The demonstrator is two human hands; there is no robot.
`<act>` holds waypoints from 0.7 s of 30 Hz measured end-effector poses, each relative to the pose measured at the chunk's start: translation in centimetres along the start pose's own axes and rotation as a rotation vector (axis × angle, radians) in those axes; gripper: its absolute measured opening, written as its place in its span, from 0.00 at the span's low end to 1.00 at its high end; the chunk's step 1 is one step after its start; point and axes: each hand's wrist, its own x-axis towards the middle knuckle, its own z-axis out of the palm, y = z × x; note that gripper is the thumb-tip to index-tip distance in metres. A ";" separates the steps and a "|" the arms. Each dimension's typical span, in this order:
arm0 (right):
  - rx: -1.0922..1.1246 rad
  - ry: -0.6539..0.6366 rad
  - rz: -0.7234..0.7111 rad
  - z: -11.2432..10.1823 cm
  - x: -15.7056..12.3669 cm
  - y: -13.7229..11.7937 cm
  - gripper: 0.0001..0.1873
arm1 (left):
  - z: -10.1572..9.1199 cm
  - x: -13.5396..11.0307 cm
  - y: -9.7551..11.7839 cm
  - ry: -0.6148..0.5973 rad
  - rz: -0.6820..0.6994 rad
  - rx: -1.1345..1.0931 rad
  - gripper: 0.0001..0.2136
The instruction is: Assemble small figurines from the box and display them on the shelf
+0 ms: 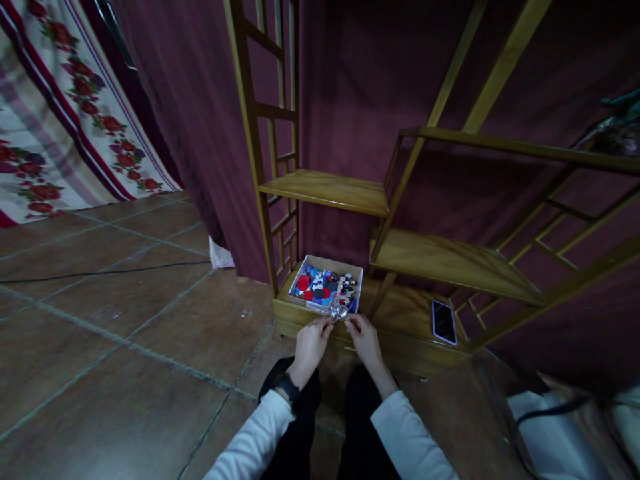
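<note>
My left hand [310, 347] and my right hand [364, 339] are held close together over the bottom board of a wooden shelf unit [330, 190]. Both pinch a small crinkled silvery thing [337, 311] between their fingertips. Just behind it stands a white cardboard box [326, 283] filled with several small red, blue and dark pieces. The silvery thing hangs at the box's front edge. A dark watch sits on my left wrist.
A phone with a pale case [444, 322] lies flat on the bottom board, right of my hands. Dark red curtains hang behind the shelf. A black cable [100, 272] runs across the tiled floor at left. A bag [565, 427] lies at lower right.
</note>
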 end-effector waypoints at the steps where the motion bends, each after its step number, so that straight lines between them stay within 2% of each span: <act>1: 0.019 -0.008 0.022 -0.1 -0.3 0.1 0.10 | 0.1 -0.5 0.2 0.010 0.020 0.038 0.12; 7: 0.190 -0.094 0.171 0.3 -1.2 0.5 0.10 | 0.5 -1.9 0.7 0.039 0.132 0.266 0.14; 13: 0.309 -0.083 0.239 1.2 -1.0 0.9 0.10 | 0.3 -2.5 1.0 -0.016 0.214 0.440 0.16; 17: 0.339 -0.094 0.242 1.6 -1.1 0.9 0.11 | 0.0 -2.5 0.8 -0.059 0.174 0.438 0.16; 21: 0.392 -0.135 0.226 1.8 -1.3 0.9 0.10 | -0.1 -2.1 0.3 -0.043 0.073 0.368 0.16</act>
